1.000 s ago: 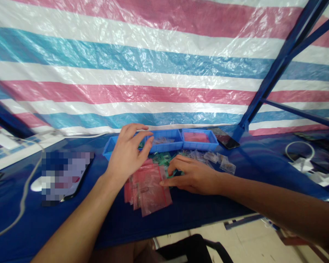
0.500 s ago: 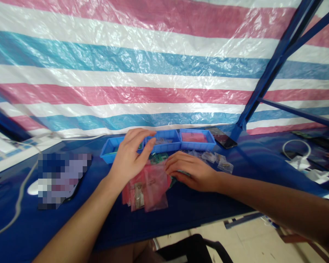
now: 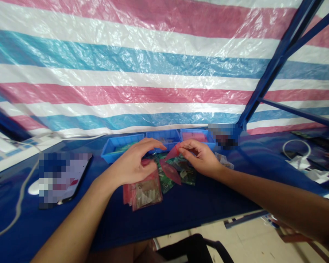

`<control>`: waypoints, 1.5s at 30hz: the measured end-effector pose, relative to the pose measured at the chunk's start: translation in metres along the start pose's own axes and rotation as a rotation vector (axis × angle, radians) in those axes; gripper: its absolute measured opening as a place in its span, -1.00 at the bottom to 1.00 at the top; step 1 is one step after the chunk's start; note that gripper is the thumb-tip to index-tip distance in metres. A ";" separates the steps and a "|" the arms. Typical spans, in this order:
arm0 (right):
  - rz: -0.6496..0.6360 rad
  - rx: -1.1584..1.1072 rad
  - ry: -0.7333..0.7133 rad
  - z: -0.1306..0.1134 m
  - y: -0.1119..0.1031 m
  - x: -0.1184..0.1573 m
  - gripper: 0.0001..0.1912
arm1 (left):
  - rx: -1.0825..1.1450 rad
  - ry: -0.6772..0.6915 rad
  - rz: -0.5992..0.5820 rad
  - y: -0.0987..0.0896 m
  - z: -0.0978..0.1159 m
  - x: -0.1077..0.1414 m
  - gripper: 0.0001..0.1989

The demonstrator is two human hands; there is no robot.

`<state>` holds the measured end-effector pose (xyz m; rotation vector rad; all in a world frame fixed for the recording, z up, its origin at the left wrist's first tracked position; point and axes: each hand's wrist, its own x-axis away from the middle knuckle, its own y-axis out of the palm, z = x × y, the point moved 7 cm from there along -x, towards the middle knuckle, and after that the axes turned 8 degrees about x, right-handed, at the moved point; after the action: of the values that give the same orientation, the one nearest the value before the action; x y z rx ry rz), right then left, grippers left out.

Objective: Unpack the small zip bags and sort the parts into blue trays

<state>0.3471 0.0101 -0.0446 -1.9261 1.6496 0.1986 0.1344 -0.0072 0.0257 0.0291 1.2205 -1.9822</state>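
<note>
Between thumb and fingers, my right hand (image 3: 198,155) pinches the top of a pink plastic bag (image 3: 170,168), which hangs bent above the table. My left hand (image 3: 137,160) hovers with thumb and fingers apart, holding nothing, over a stack of pink bags (image 3: 146,193). The top bag of that stack has pale contents showing through. Green circuit boards in clear bags (image 3: 188,177) lie beneath and beside the raised bag. Behind my hands stand a left blue bin (image 3: 108,155) with green items, a middle blue bin (image 3: 164,133), and a right blue bin (image 3: 198,131) with pink bags.
Small clear bags (image 3: 226,160) lie right of my right hand. A phone (image 3: 68,179) rests at the left by a white mouse (image 3: 34,187) and a cable (image 3: 18,210). White chargers (image 3: 301,162) sit at right. A striped sheet (image 3: 142,73) hangs behind the blue table.
My right hand has lifted a pink bag from the stack and raised it to the right, uncovering green boards. My left hand has shifted slightly right and down.
</note>
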 end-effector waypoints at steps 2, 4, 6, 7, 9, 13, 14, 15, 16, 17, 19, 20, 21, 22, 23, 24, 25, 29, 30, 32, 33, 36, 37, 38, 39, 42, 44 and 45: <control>0.009 -0.025 0.015 0.002 -0.001 -0.001 -0.72 | -0.029 0.011 -0.047 0.004 0.001 0.000 -0.54; 0.012 -0.039 0.028 0.004 -0.002 -0.003 -0.69 | -0.027 0.025 -0.067 0.006 0.001 -0.001 -0.61; 0.011 -0.048 0.045 0.006 -0.002 -0.004 -0.66 | -0.009 0.036 -0.067 0.008 0.000 -0.002 -0.67; 0.011 -0.055 0.052 0.007 -0.002 -0.004 -0.64 | 0.007 0.040 -0.060 0.008 0.000 -0.003 -0.71; 0.005 -0.068 0.058 0.007 -0.001 -0.005 -0.61 | 0.059 0.038 -0.036 0.009 -0.003 -0.005 -0.81; -0.015 -0.084 0.060 0.007 0.000 -0.004 -0.57 | 0.151 -0.021 0.033 0.008 -0.012 -0.007 -0.81; -0.021 -0.083 0.061 0.006 0.000 -0.004 -0.57 | 0.162 -0.049 0.056 0.008 -0.014 -0.007 -0.79; -0.028 -0.076 0.057 0.006 -0.001 -0.004 -0.57 | 0.175 -0.083 0.082 0.007 -0.017 -0.006 -0.76; -0.030 -0.065 0.051 0.005 -0.002 -0.004 -0.57 | 0.194 -0.121 0.108 0.006 -0.020 -0.005 -0.74; -0.026 -0.051 0.043 0.004 -0.004 -0.004 -0.57 | 0.219 -0.158 0.134 0.006 -0.023 -0.004 -0.71; -0.004 -0.035 0.027 0.001 -0.007 -0.004 -0.56 | 0.281 -0.208 0.188 0.005 -0.026 -0.002 -0.68; 0.012 -0.041 0.025 0.001 -0.009 -0.003 -0.56 | 0.314 -0.221 0.219 0.004 -0.027 -0.001 -0.67; 0.023 -0.055 0.028 0.000 -0.009 -0.003 -0.55 | 0.348 -0.229 0.248 0.003 -0.028 0.000 -0.66; 0.027 -0.074 0.035 0.000 -0.009 -0.003 -0.53 | 0.380 -0.235 0.275 0.002 -0.028 0.000 -0.66; 0.023 -0.093 0.042 0.000 -0.008 -0.002 -0.53 | 0.406 -0.239 0.301 0.001 -0.028 0.000 -0.65; 0.019 -0.111 0.047 0.000 -0.007 -0.002 -0.53 | 0.427 -0.242 0.324 0.000 -0.027 0.001 -0.65; 0.011 -0.127 0.049 0.000 -0.005 -0.002 -0.54 | 0.443 -0.242 0.342 -0.001 -0.027 0.001 -0.65; -0.025 -0.135 -0.001 -0.005 0.000 -0.002 -0.50 | 0.480 -0.242 0.309 0.004 -0.024 -0.002 -0.66; -0.037 -0.118 -0.028 -0.007 0.001 -0.003 -0.52 | 0.485 -0.242 0.285 0.007 -0.023 -0.002 -0.67; -0.042 -0.070 -0.096 -0.012 0.001 -0.003 -0.66 | 0.467 -0.232 0.251 0.011 -0.022 -0.004 -0.68; -0.036 -0.049 -0.128 -0.014 0.000 -0.003 -0.74 | 0.447 -0.222 0.245 0.012 -0.021 -0.005 -0.68; 0.020 -0.016 -0.168 -0.016 -0.006 -0.004 -0.80 | 0.369 -0.185 0.244 0.011 -0.018 -0.007 -0.70; 0.042 -0.011 -0.166 -0.016 -0.009 -0.004 -0.79 | 0.347 -0.177 0.245 0.010 -0.017 -0.007 -0.71; 0.059 -0.005 -0.164 -0.016 -0.010 -0.004 -0.79 | 0.329 -0.172 0.243 0.009 -0.016 -0.007 -0.71; 0.074 0.001 -0.165 -0.016 -0.012 -0.004 -0.78 | 0.315 -0.169 0.240 0.009 -0.016 -0.007 -0.71; 0.093 0.007 -0.183 -0.018 -0.015 -0.005 -0.80 | 0.305 -0.165 0.237 0.008 -0.015 -0.007 -0.71; 0.090 -0.002 -0.184 -0.018 -0.015 -0.005 -0.81 | 0.317 -0.172 0.241 0.008 -0.016 -0.007 -0.71; 0.086 -0.011 -0.177 -0.018 -0.014 -0.005 -0.80 | 0.325 -0.179 0.248 0.007 -0.017 -0.006 -0.70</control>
<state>0.3548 0.0063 -0.0226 -1.7917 1.6170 0.4015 0.1373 0.0080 0.0138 0.1548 0.7347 -1.8979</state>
